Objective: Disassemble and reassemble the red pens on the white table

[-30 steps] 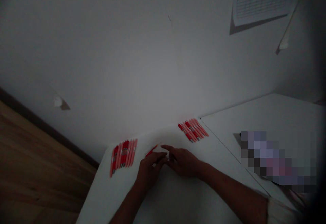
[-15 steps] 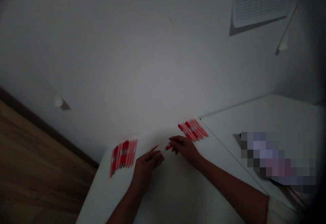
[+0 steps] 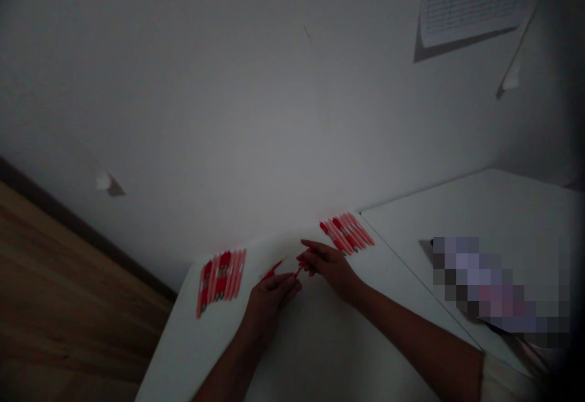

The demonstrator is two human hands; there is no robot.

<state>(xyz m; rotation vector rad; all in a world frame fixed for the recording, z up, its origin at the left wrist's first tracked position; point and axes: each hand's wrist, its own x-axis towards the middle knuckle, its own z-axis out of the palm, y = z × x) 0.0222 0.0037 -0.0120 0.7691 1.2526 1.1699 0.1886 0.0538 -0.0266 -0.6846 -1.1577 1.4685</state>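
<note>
In the dim head view a white table [image 3: 292,353] carries two rows of red pens, a left row [image 3: 222,277] and a right row [image 3: 347,232]. Between them my left hand [image 3: 269,301] pinches a red pen part [image 3: 273,269] that points up and to the right. Just beside it my right hand [image 3: 329,266] has its fingers closed round a small red piece [image 3: 299,266], close to the left hand's fingertips. The two parts are nearly touching; whether they are joined I cannot tell.
A second white table [image 3: 479,207] adjoins on the right, with a blurred-out patch [image 3: 498,289] on it. A white wall rises behind, bearing a printed sheet [image 3: 470,0] at top right. Wooden floor [image 3: 55,304] lies to the left.
A second ago both hands were together over one pen. They then drew apart with a red piece in the right hand; now the right hand has come back toward the left.
</note>
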